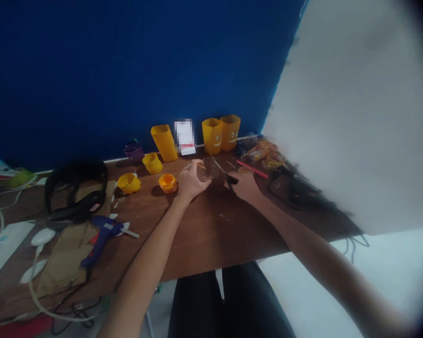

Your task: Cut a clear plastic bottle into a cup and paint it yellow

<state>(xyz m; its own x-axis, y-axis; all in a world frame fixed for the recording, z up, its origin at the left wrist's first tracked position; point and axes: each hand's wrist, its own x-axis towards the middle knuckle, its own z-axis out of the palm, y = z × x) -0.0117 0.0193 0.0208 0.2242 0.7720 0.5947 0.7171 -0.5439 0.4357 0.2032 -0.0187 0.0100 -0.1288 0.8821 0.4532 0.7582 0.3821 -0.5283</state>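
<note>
My left hand [192,179] is closed around a clear plastic piece [208,169], round and see-through, above the wooden table [204,239]. My right hand [246,184] grips black-handled scissors [231,179], whose blades point up and left toward the clear piece. The blades look parted, with one passing by the piece's right side; whether they touch it I cannot tell. To the left of my left hand sits a small orange jar [168,183]. Beyond my hands stand two yellow cups with smiling faces, the nearer one [212,136] partly in front of the other [230,133].
Yellow cut pieces [129,183] and a tall yellow cup [164,143] stand left. A blue glue gun [104,237] lies on cardboard [65,260], near a black headset [75,190]. A red stick [252,169] and a dark cabled object [292,188] lie right. A blue wall [127,70] rises behind.
</note>
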